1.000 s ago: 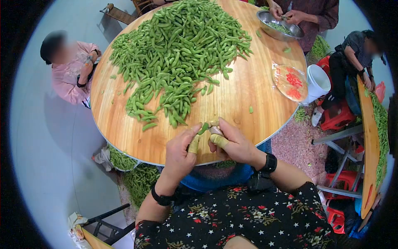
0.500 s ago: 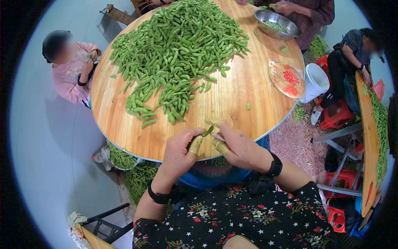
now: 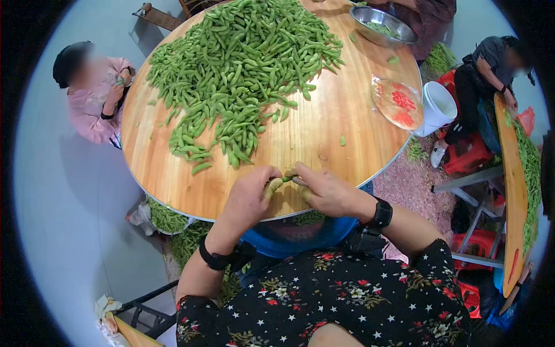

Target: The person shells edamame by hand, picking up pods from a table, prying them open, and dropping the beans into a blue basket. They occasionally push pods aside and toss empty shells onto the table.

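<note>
Over the near edge of the round table, a green edamame pod [image 3: 287, 179] is held between the fingertips of both my hands. My left hand [image 3: 247, 195] is closed, pinching the pod's left end, with a yellowish cover on the thumb. My right hand [image 3: 334, 194] is closed at the pod's other end, its fingers curled. Something greyish shows by the right fingertips, too small to make out. Just beyond the hands lies a large heap of edamame pods [image 3: 243, 63], its loose tail closest to my left hand.
On the wooden table [image 3: 341, 162] are a steel bowl [image 3: 384, 26] and a clear bag with red print [image 3: 398, 103]. A white bucket [image 3: 437, 110] stands beyond the right edge. People sit at left [image 3: 95, 98] and right [image 3: 488, 81]; more pods lie below the table.
Both hands have moved slightly up and closer together around the pod. The pod is now more hidden by the fingers. The whole view has shifted a little.
</note>
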Demonstrator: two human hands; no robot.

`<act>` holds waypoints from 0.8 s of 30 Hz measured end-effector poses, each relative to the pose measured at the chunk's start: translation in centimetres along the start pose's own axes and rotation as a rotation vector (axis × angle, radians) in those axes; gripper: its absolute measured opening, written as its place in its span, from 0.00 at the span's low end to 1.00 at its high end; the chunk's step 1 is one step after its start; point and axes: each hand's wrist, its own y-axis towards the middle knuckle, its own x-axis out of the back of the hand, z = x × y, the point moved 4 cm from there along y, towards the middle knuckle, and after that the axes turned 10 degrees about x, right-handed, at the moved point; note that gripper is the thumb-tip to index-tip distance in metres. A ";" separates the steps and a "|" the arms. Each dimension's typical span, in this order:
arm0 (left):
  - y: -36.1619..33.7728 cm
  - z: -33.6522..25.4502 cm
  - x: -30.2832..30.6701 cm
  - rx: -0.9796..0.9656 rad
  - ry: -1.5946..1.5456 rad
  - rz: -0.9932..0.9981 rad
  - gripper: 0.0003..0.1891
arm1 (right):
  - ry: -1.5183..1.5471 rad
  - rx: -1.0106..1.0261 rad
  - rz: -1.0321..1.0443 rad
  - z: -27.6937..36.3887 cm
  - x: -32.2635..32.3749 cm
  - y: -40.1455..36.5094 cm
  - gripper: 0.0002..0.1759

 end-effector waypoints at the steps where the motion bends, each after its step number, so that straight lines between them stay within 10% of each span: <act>1: 0.1 0.2 -0.1 -0.035 -0.028 -0.002 0.07 | -0.060 -0.041 0.010 0.0 0.0 0.0 0.16; 8: 0.1 -0.7 1.2 0.025 -0.122 0.085 0.05 | 0.046 0.063 -0.004 0.5 1.9 1.0 0.10; 10: -0.1 -0.7 1.5 0.033 -0.254 0.142 0.04 | 0.762 -0.286 0.192 0.2 1.5 0.5 0.06; 16: -0.6 0.2 0.9 -0.040 -0.422 0.099 0.04 | 1.280 -0.303 0.240 -1.1 0.2 0.7 0.07; 24: -0.6 -0.9 0.6 -0.017 -0.156 -0.217 0.05 | 1.045 -0.251 -0.157 0.2 -1.3 1.5 0.07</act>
